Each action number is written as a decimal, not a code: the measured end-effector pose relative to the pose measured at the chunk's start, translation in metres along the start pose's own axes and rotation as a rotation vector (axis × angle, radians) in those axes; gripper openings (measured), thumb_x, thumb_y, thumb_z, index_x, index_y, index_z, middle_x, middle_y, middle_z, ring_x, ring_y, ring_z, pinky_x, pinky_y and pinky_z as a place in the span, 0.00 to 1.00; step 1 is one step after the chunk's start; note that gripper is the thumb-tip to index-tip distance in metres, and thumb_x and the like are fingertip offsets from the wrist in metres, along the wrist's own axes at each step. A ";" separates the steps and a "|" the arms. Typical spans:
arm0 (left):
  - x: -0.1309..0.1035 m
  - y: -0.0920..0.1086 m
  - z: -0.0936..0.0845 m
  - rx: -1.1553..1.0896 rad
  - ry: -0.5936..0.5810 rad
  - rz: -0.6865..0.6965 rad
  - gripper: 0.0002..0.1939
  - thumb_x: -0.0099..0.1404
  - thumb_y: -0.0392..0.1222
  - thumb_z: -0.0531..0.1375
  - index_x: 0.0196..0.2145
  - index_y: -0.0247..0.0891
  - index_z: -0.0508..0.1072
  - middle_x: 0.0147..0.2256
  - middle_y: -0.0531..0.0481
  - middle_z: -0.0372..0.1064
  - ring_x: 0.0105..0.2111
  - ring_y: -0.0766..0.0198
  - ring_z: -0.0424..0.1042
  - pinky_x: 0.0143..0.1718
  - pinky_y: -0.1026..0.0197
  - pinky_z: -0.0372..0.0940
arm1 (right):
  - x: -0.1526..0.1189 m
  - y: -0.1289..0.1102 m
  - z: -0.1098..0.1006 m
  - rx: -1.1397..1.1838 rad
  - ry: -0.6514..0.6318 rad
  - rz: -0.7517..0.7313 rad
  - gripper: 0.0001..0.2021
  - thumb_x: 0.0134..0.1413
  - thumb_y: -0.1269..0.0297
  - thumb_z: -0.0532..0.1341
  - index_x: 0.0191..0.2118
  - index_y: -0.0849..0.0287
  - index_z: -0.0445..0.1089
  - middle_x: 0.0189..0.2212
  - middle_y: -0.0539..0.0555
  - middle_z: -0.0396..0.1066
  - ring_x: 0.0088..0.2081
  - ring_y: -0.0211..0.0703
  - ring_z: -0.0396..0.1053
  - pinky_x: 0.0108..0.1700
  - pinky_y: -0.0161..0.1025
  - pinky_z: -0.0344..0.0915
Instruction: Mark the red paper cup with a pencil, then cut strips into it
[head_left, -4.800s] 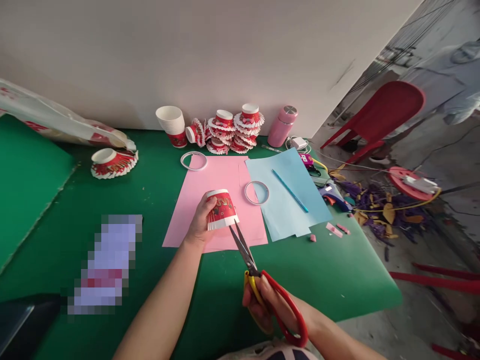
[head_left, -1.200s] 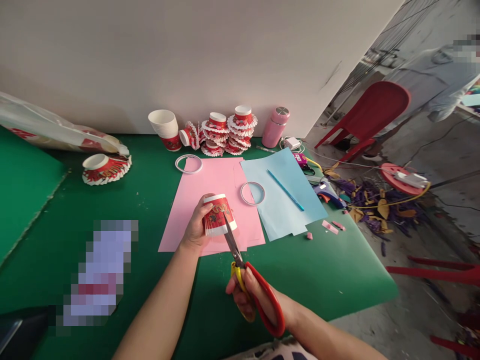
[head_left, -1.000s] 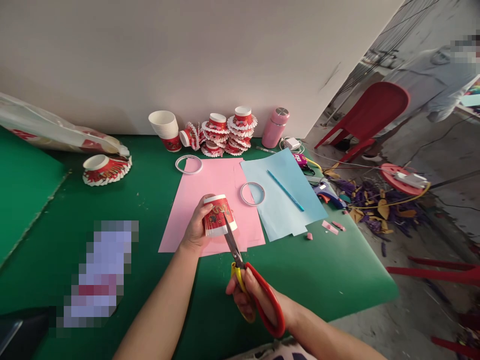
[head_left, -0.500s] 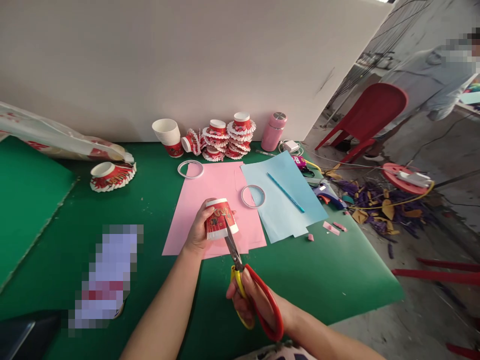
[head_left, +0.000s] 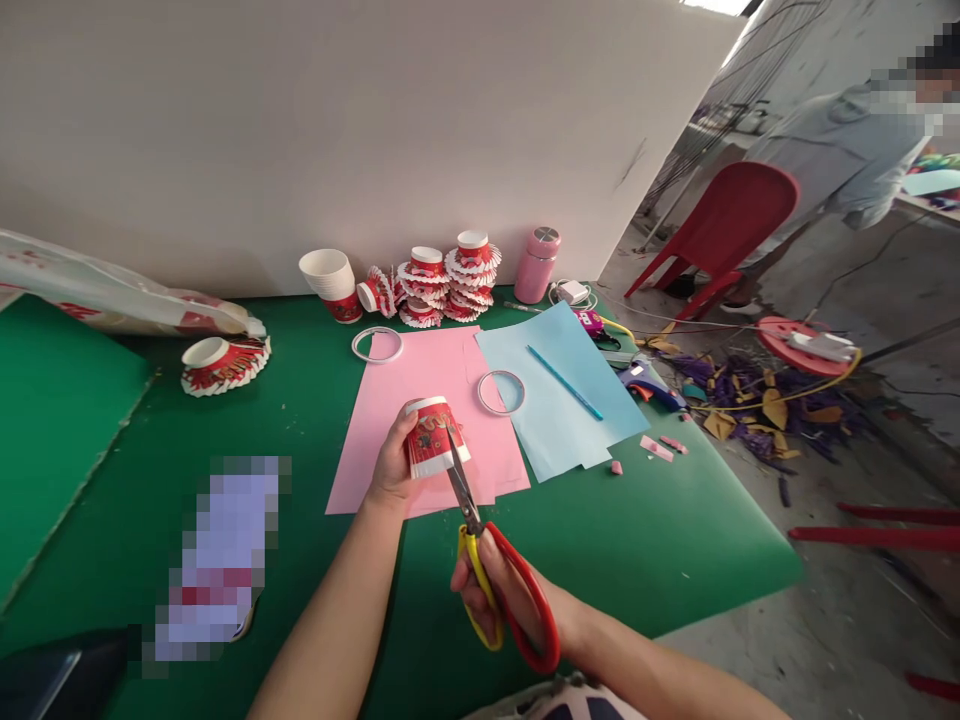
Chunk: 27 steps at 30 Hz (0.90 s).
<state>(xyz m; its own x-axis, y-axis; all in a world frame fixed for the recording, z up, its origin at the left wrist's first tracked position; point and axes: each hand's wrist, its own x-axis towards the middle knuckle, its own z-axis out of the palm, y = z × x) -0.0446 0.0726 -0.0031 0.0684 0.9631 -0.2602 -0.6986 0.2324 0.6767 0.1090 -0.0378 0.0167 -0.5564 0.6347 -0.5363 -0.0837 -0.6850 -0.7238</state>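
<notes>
A red paper cup (head_left: 431,436) with white edges is gripped in my left hand (head_left: 393,452), held tilted above the pink paper (head_left: 420,360). My right hand (head_left: 487,590) is closed round the red and yellow handles of a pair of scissors (head_left: 466,500). The scissor blades lie against the cup's side near its lower white edge; slits show along that edge. Farther back, stacked red cups (head_left: 472,262) have their sides cut into fringes splayed outward. One more fringed cup (head_left: 225,364) sits at the left. A stack of uncut white-and-red cups (head_left: 330,284) stands by the wall.
Blue paper (head_left: 555,400) bears a blue pencil (head_left: 564,382). Tape rings (head_left: 377,345) lie on the papers. A pink flask (head_left: 537,265), a glue gun (head_left: 654,384) and a blurred-out purple item (head_left: 225,550) are on the green table (head_left: 675,560). A person (head_left: 840,150) is beyond a red chair (head_left: 735,220).
The view has shifted slightly. The cup and scissors stay together in nearly the same pose, with the blades still at the cup's side.
</notes>
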 end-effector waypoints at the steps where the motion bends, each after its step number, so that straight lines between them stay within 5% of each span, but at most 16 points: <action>1: 0.000 0.000 0.001 -0.004 0.005 -0.003 0.15 0.53 0.48 0.62 0.36 0.35 0.72 0.29 0.45 0.75 0.30 0.52 0.75 0.36 0.49 0.68 | 0.000 -0.001 0.001 -0.004 0.001 0.000 0.38 0.37 0.23 0.50 0.30 0.60 0.62 0.18 0.43 0.55 0.17 0.30 0.53 0.21 0.34 0.53; 27: 0.001 0.001 -0.001 0.014 -0.005 -0.023 0.16 0.53 0.48 0.61 0.35 0.34 0.73 0.28 0.44 0.75 0.28 0.53 0.75 0.34 0.52 0.68 | -0.004 -0.003 0.010 0.053 0.019 -0.004 0.36 0.38 0.23 0.50 0.29 0.58 0.58 0.14 0.39 0.50 0.14 0.28 0.47 0.18 0.31 0.48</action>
<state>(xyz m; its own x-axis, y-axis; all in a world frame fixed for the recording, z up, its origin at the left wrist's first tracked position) -0.0454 0.0740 -0.0036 0.0880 0.9582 -0.2721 -0.6869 0.2562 0.6801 0.1034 -0.0417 0.0250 -0.5406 0.6438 -0.5416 -0.1296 -0.6998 -0.7025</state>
